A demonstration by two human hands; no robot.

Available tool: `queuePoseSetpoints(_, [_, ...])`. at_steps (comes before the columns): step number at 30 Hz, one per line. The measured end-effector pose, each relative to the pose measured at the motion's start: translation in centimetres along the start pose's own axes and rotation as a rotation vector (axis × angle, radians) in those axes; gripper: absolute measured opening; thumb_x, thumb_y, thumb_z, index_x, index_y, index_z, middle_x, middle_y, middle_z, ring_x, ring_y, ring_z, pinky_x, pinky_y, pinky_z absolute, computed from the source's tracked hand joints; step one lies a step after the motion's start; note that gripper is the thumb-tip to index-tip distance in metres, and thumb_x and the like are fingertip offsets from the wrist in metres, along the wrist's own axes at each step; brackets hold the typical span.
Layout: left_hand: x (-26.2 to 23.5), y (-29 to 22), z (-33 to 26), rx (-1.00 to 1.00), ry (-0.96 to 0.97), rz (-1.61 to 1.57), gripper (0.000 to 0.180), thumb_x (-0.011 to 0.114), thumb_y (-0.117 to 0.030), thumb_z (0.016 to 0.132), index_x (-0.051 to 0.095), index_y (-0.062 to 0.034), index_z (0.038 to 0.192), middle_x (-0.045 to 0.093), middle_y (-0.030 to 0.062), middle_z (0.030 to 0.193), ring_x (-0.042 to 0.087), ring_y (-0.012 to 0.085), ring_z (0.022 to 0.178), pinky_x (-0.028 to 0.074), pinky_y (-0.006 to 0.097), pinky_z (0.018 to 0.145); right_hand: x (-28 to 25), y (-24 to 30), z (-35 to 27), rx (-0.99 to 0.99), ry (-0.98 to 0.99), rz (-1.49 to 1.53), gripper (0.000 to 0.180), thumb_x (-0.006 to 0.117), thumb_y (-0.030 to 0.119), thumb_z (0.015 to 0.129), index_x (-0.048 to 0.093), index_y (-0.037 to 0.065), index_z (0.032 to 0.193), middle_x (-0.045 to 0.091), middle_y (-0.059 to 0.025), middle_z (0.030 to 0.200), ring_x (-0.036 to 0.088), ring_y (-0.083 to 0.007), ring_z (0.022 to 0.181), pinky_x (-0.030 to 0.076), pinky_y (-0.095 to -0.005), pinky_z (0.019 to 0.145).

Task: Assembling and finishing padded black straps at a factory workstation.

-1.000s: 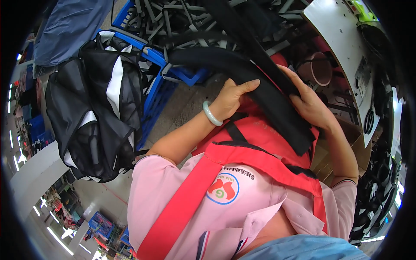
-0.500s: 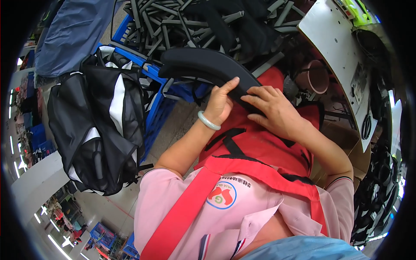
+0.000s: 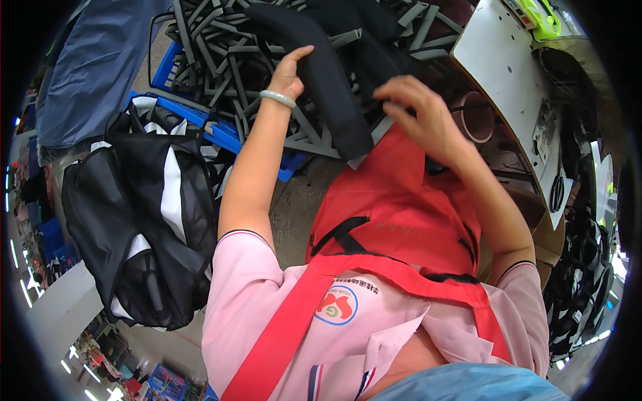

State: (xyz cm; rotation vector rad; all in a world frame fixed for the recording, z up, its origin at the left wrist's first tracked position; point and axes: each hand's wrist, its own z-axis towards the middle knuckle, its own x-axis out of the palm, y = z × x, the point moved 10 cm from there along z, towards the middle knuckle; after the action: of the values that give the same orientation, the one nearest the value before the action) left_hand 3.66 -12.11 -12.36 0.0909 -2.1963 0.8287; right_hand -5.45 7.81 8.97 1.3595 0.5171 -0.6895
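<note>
A long, curved black padded piece (image 3: 328, 87) slants over the pile of grey-edged parts. My left hand (image 3: 290, 77) is closed on its left edge, the thumb lying across its upper face and the other fingers hidden beneath. Its lower end hangs just above the red apron (image 3: 394, 190) on my lap. To the right of the piece and apart from it is my right hand (image 3: 421, 113), slightly blurred. Its fingers are bent but spread, with nothing in them.
Grey-edged strips (image 3: 251, 73) fill a blue crate (image 3: 160, 73) ahead. Black-and-white bags (image 3: 144, 220) are heaped at the left. A white table (image 3: 501, 57) with scissors (image 3: 557, 190) stands at the right, a pinkish bucket (image 3: 476, 117) beside it and a cardboard box (image 3: 542, 234) below.
My left hand has carried the padded piece forward and left, turning it more upright over the pile. The right hand has let go of it and lifted slightly away.
</note>
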Motion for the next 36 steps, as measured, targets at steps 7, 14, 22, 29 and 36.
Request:
queuePoseSetpoints(7, [-1.3,4.9,3.7,-0.109,-0.040,-0.074,0.026,0.070,-0.011,0.085,0.065,0.0036,0.105,0.069,0.0137,0.105,0.066,0.0262,0.097,0.053,0.037,0.092,-3.6,-15.2,12.0,0.279,-0.276,-0.517,0.037,0.059,0.027,0.087,0.064,0.011,0.120,0.060,-0.0181,0.123,0.056,-0.0384,0.115,0.046,-0.0455,0.098])
queuePoseSetpoints(14, [-1.8,6.1,3.1,-0.089,0.006,-0.117,0.030,0.074,-0.015,0.084,0.065,-0.0004,0.109,0.068,0.0100,0.108,0.063,0.0239,0.101,0.050,0.037,0.096,0.1,-23.8,15.4,0.669,-0.029,-0.606,0.054,0.067,0.039,0.086,0.054,0.014,0.133,0.060,-0.0179,0.128,0.057,-0.0349,0.120,0.048,-0.0454,0.098])
queuePoseSetpoints(22, [-3.2,6.0,2.6,-0.096,-0.018,-0.053,0.035,0.073,-0.020,0.086,0.063,-0.0005,0.113,0.067,0.0109,0.110,0.063,0.0229,0.105,0.050,0.037,0.097,-3.7,-17.8,13.8,0.267,-0.386,-0.247,0.048,0.072,0.027,0.080,0.060,0.015,0.125,0.067,-0.0133,0.114,0.063,-0.0299,0.107,0.048,-0.0361,0.092])
queuePoseSetpoints(29, [-2.5,4.1,1.1,-0.012,-0.020,-0.016,0.031,0.074,-0.023,0.084,0.067,-0.0022,0.106,0.069,0.0084,0.102,0.066,0.0208,0.096,0.053,0.034,0.089,1.8,-18.8,3.2,0.673,0.032,0.317,0.064,0.075,0.029,0.073,0.058,-0.003,0.125,0.060,-0.0251,0.122,0.063,-0.0308,0.109,0.050,-0.0362,0.091])
queuePoseSetpoints(36, [3.2,4.6,0.3,0.027,0.132,0.005,0.030,0.070,-0.022,0.087,0.065,-0.0029,0.110,0.070,0.0083,0.104,0.066,0.0198,0.097,0.052,0.034,0.091,-0.1,-14.0,7.6,0.218,0.166,-0.674,0.074,0.076,0.044,0.071,0.058,-0.002,0.127,0.061,-0.0221,0.124,0.059,-0.0387,0.112,0.044,-0.0416,0.101])
